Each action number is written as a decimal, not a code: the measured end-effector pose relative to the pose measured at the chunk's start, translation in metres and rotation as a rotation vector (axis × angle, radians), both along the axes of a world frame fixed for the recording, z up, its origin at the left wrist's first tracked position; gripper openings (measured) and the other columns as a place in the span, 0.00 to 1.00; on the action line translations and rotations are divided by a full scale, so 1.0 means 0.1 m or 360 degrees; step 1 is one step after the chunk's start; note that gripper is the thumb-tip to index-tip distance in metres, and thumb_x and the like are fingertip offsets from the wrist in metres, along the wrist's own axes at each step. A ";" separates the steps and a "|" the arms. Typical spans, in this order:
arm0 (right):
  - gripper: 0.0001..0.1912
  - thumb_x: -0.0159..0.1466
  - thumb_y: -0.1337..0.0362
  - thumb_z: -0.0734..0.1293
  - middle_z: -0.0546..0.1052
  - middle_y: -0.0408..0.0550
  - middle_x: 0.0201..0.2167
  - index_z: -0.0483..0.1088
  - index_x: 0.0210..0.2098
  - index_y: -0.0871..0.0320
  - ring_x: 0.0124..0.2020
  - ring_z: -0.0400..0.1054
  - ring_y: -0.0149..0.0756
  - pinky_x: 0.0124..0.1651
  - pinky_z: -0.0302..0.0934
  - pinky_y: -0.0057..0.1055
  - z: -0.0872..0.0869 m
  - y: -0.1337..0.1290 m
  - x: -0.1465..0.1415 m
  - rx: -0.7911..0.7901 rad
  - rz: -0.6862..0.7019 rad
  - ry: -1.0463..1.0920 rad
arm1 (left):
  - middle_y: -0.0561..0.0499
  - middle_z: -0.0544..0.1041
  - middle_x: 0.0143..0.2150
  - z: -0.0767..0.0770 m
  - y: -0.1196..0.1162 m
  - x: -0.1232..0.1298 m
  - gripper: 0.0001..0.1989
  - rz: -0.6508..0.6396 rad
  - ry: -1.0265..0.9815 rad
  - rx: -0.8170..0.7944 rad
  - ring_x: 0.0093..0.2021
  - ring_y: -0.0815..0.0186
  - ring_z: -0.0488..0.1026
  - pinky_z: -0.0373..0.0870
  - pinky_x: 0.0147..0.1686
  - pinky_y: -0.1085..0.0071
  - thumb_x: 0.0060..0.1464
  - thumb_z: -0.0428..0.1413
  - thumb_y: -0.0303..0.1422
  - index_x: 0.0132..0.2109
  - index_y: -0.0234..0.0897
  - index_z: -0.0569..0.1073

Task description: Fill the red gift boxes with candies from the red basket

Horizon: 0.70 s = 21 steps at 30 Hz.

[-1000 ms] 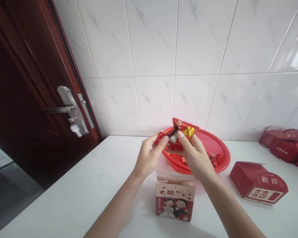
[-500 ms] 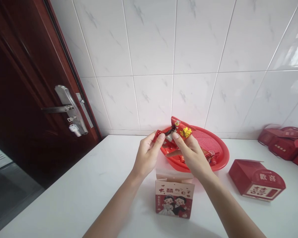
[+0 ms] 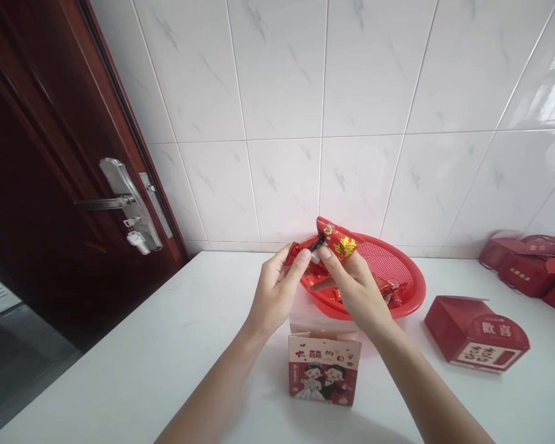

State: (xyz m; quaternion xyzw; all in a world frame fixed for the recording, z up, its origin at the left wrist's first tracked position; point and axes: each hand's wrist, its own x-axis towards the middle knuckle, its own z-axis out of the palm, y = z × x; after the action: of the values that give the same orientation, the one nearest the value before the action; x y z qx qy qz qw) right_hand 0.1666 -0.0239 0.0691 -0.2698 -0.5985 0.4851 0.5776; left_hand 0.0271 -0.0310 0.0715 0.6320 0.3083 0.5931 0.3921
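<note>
Red foil sweet wrapper pinched between two hands, over a red basket

Item 1: left hand (image 3: 275,293), fingers curled, thumb and forefinger closed on a small red wrapped sweet (image 3: 295,251).

Item 2: right hand (image 3: 358,290), closed in a pinch on a red foil sweet wrapper with gold print (image 3: 342,245), held upright above the basket's left rim, just beside the left hand. A small dark-and-silver piece (image 3: 317,248) sits between the two hands; too small to tell what it is.

Item 3: oval red plastic basket (image 3: 409,297) with a mesh base, on the counter against the wall, holding more red wrapped sweets (image 3: 391,295).

Item 4: upright paper favour box (image 3: 324,372) printed with a cartoon bride and groom, in front of the basket, below the hands.

Item 5: red paper favour box (image 3: 476,335) with gold-toned lettering, lying tilted on the counter to the right.

Item 6: cluster of red favour boxes (image 3: 527,268) at the far right, by the wall.

Setting: white counter (image 3: 166,345), marble-look wall tiles (image 3: 282,142), dark red door (image 3: 37,185) with steel lever handle (image 3: 120,197) and key (image 3: 139,243)
</note>
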 end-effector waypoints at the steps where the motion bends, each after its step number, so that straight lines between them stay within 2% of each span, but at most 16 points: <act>1: 0.21 0.68 0.48 0.67 0.78 0.53 0.49 0.70 0.52 0.56 0.44 0.76 0.42 0.33 0.76 0.32 0.00 0.00 0.00 0.0006 -0.0006 0.0004 | 0.48 0.81 0.48 0.00 0.00 0.00 0.15 0.0007 -0.0002 0.0008 0.46 0.64 0.75 0.72 0.46 0.73 0.67 0.55 0.42 0.53 0.40 0.78; 7: 0.23 0.67 0.47 0.67 0.78 0.52 0.48 0.69 0.54 0.55 0.42 0.77 0.40 0.32 0.76 0.32 0.00 -0.01 -0.01 0.0015 -0.0009 -0.0010 | 0.48 0.81 0.48 0.01 0.00 0.01 0.15 0.0023 -0.0014 0.0012 0.45 0.65 0.75 0.71 0.45 0.73 0.66 0.56 0.41 0.54 0.40 0.78; 12: 0.22 0.67 0.47 0.67 0.78 0.52 0.47 0.70 0.52 0.56 0.41 0.76 0.40 0.32 0.75 0.32 -0.01 -0.01 -0.02 0.0016 -0.0013 -0.0011 | 0.48 0.81 0.48 0.01 -0.02 0.01 0.15 0.0023 -0.0018 0.0002 0.45 0.65 0.75 0.71 0.46 0.74 0.66 0.57 0.41 0.53 0.40 0.78; 18: 0.21 0.67 0.48 0.67 0.77 0.52 0.46 0.69 0.51 0.57 0.41 0.75 0.39 0.32 0.75 0.32 -0.01 0.00 -0.02 0.0049 -0.0009 -0.0020 | 0.48 0.81 0.46 0.03 -0.03 0.01 0.14 0.0017 -0.0022 -0.0030 0.39 0.68 0.74 0.72 0.43 0.74 0.64 0.59 0.40 0.52 0.39 0.79; 21: 0.21 0.67 0.48 0.67 0.77 0.52 0.44 0.70 0.50 0.58 0.39 0.74 0.39 0.32 0.74 0.32 0.00 0.00 -0.01 0.0036 -0.0010 -0.0060 | 0.48 0.81 0.46 0.02 -0.02 0.01 0.14 0.0020 -0.0036 -0.0012 0.40 0.67 0.75 0.73 0.42 0.74 0.65 0.58 0.40 0.52 0.38 0.78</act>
State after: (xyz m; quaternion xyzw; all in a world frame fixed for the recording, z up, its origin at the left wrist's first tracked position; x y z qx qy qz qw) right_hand 0.1652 -0.0243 0.0690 -0.2742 -0.6139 0.4712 0.5709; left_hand 0.0277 -0.0328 0.0734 0.6219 0.3100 0.6015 0.3942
